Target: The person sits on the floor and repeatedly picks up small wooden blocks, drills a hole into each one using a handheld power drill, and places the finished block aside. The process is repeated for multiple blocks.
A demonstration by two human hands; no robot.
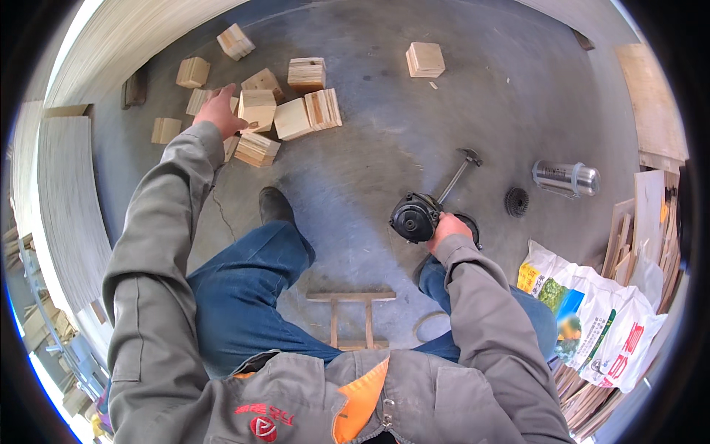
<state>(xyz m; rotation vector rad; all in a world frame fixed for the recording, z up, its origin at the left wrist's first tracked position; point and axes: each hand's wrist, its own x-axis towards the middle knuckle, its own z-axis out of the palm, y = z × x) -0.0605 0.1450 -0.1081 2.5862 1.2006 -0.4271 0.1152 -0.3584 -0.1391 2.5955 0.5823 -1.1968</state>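
My left hand (219, 112) stretches out over a loose group of pale wooden blocks, thumb and fingers apart. Its thumb is close to a block (257, 111) in the middle of the group; whether they touch I cannot tell. Under and beside the fingers another block (197, 101) is partly covered. My right hand (450, 228) is wrapped round the grip of a black nail gun (414, 217), its round cap facing up. Behind the gun a hammer (457, 175) lies on the floor, its lower handle hidden. A dark round coil of nails (517, 201) lies to the right.
A steel flask (566, 179) lies on its side at the right. Below it a printed white sack (592, 318) leans by wood strips. A single block (424, 60) sits far off. Between my legs is a low wooden stool (352, 296). Stacked boards (70, 207) line the left.
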